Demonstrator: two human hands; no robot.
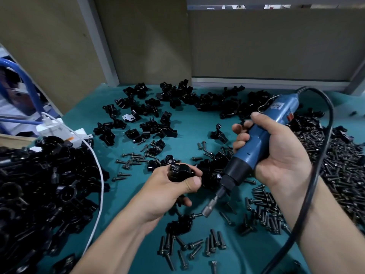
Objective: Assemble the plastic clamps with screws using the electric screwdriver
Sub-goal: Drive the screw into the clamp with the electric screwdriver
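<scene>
Two hands sit mid-view. The left hand (169, 190) curls round a black plastic clamp (180, 172), thumb across its front. The right hand (276, 153) grips the blue electric screwdriver (262, 139), which is tilted down and leftward. Its bit (207, 211) meets a screw (195, 215) that points at a second clamp (178, 224) lying just below the left hand; I cannot tell whether it is seated.

Around them I see the teal table (187, 123), with loose screws (213, 242) near both wrists. A black cord (316, 175) loops from the tool round the right forearm, beside a heap of screws (339, 165). On the left a pile of clamps (39, 184) lies under a white cable (98, 175). Scattered clamp parts (150, 115) reach the brown panels (266, 46) at the far edge. Bare teal shows between those parts and the hands.
</scene>
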